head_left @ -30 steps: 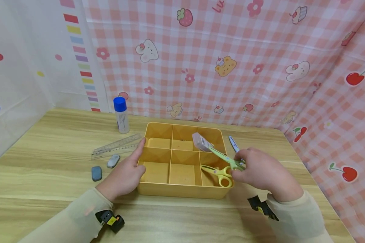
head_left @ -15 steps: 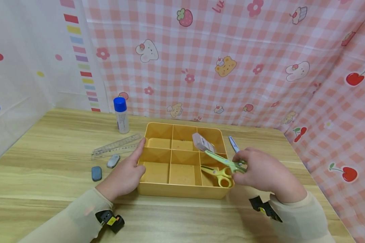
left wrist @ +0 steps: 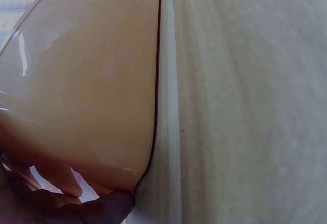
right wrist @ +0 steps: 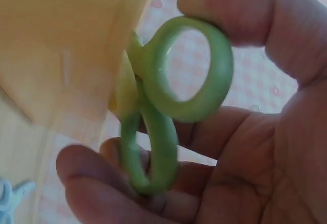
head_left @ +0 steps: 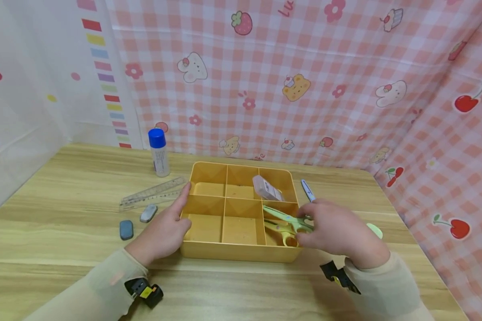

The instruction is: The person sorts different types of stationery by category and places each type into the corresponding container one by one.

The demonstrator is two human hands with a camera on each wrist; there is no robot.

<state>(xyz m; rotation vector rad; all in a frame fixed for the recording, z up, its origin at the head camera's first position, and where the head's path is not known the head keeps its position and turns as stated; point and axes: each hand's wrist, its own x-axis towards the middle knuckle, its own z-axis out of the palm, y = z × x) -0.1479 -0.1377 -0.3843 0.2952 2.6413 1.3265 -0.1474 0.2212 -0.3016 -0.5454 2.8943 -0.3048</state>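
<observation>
In the head view my right hand (head_left: 331, 229) holds a pair of green scissors (head_left: 286, 216) by the handles. Their blades reach over the front right compartment, just above yellow scissors (head_left: 283, 228) that lie inside. The right wrist view shows my thumb at the upper green handle loop (right wrist: 222, 75) and fingers under the lower one. My left hand (head_left: 164, 232) rests against the left side of the yellow divided box (head_left: 241, 253), its index finger straight along the rim. Fingertips (left wrist: 110, 206) touch the box wall in the left wrist view.
A pinkish labelled block (head_left: 267, 189) leans in the back right compartment. Left of the box are a blue-capped glue stick (head_left: 159, 154), clear rulers (head_left: 152, 191) and small blue-grey rounded pieces (head_left: 126, 229). Light-blue scissors (head_left: 307, 191) and a pale green round thing (head_left: 375, 230) lie partly behind my right hand.
My right hand has moved left and lowered the green scissors towards the front right compartment, their tips swinging away from the pinkish block. My left hand stays at the box.
</observation>
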